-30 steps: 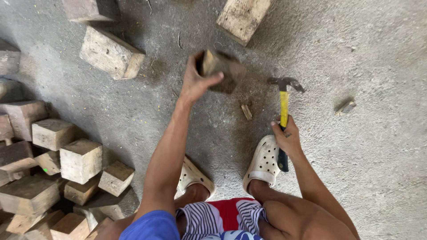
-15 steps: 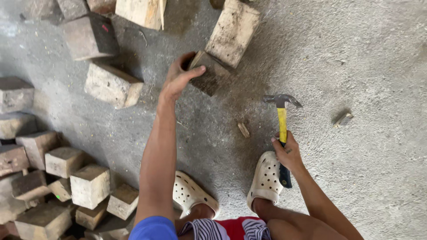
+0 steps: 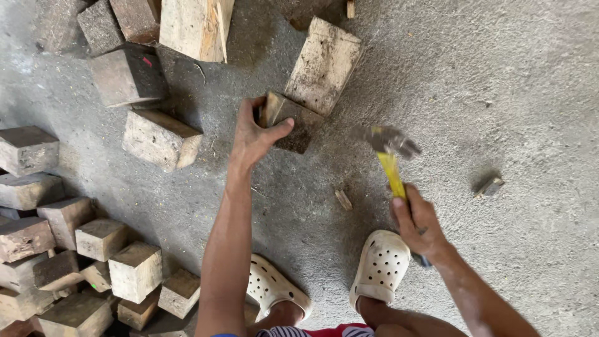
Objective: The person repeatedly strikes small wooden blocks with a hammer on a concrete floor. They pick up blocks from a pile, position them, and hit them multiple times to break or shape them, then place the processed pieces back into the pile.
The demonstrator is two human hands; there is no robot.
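Gripping a dark wood block point(image 3: 288, 122) on the concrete floor point(image 3: 499, 93), the left hand point(image 3: 253, 134) has its thumb lying over the near top edge and its fingers curled round the far left side, closed snug on it. The block sits low at the floor, its far corner touching or just beside a larger pale block point(image 3: 324, 65); can't tell if it's fully resting or slightly tipped up.

The right hand point(image 3: 419, 221) is wrapped shut around the lower handle of a claw hammer point(image 3: 392, 153). Yellow shaft, steel head blurred, head near the block's right side but apart from it.

Handling, my read:
- Block looks like solid sawn timber: stiff, dense, moderately heavy for one hand.
- Faces are rough and dirty, so slip is unlikely; splinters are the bigger risk.
- Not fragile, though edges look chipped.
- Best hold is across two opposite side faces, fingers kept off the top and off the hammer side.

More blocks are stacked at the left point(image 3: 75, 262), well apart. A small wood scrap point(image 3: 342, 199) lies between block and white clogs point(image 3: 380, 268).
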